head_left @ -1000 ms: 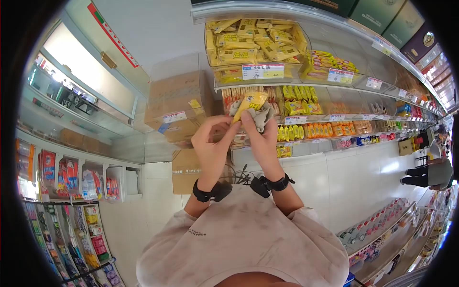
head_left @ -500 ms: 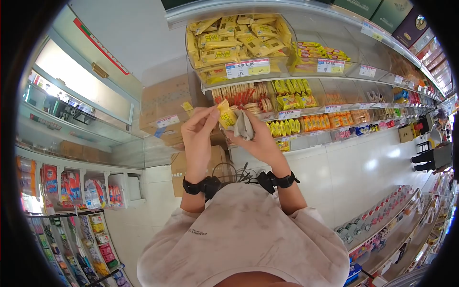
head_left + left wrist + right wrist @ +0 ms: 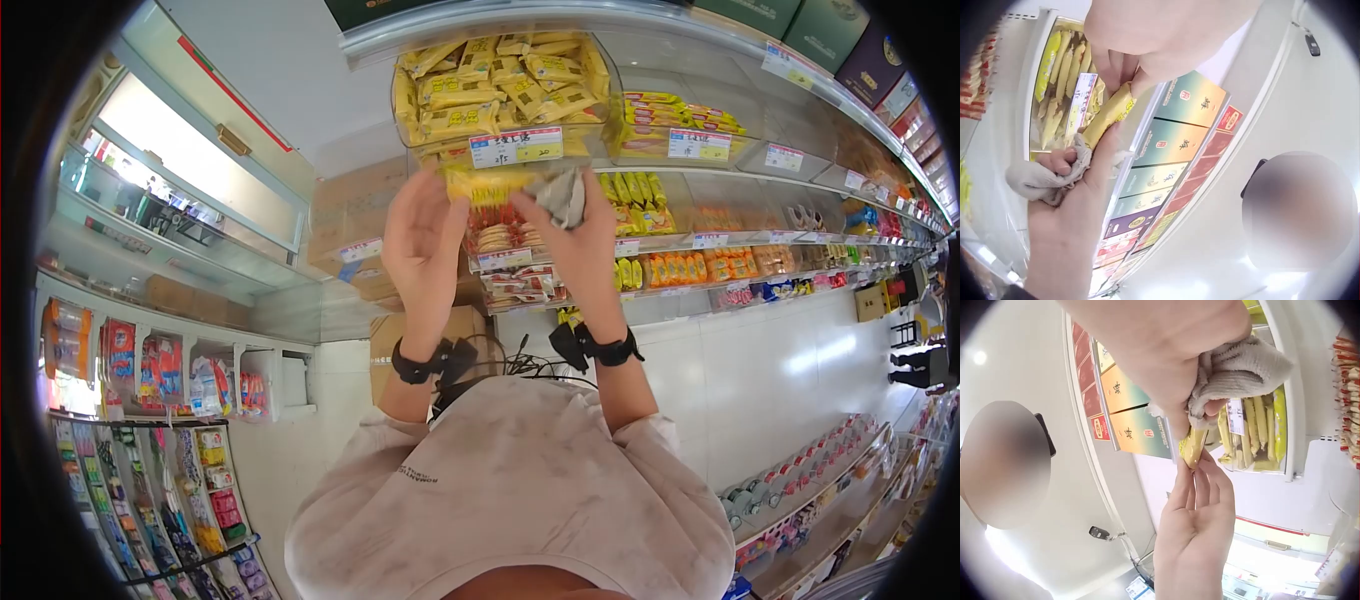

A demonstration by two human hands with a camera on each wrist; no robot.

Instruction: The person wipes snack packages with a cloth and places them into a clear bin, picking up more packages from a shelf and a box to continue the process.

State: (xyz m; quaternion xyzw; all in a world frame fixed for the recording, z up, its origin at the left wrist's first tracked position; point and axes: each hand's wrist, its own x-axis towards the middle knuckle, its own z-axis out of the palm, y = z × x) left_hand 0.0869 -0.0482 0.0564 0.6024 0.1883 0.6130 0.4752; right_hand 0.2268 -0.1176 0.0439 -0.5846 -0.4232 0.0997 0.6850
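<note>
A yellow snack packet (image 3: pixel 1194 447) spans the gap between the two hands, blurred in the head view. Its one end is pinched by the fingertips of my left hand (image 3: pixel 425 235). At the other end my right hand (image 3: pixel 588 240) holds it, with a crumpled grey cloth (image 3: pixel 564 198) bunched in the same hand. In the left wrist view the cloth hangs out past the right fingers, and the packet lies slanted between the hands. Just beyond them is a clear bin (image 3: pixel 505 100) full of similar yellow packets.
Price tags (image 3: pixel 516 147) line the shelf edges. Lower shelves carry red-and-white packs (image 3: pixel 495 240) and orange packs (image 3: pixel 672 270). Cardboard boxes (image 3: pixel 345 215) stand at the left of the shelves. Gift boxes (image 3: pixel 1175 137) line the top shelf. Another person (image 3: pixel 915 368) is far right.
Both hands have risen toward the yellow bin and moved farther apart. The packet has turned from steeply tilted to nearly level between them. The cloth stays in the right hand.
</note>
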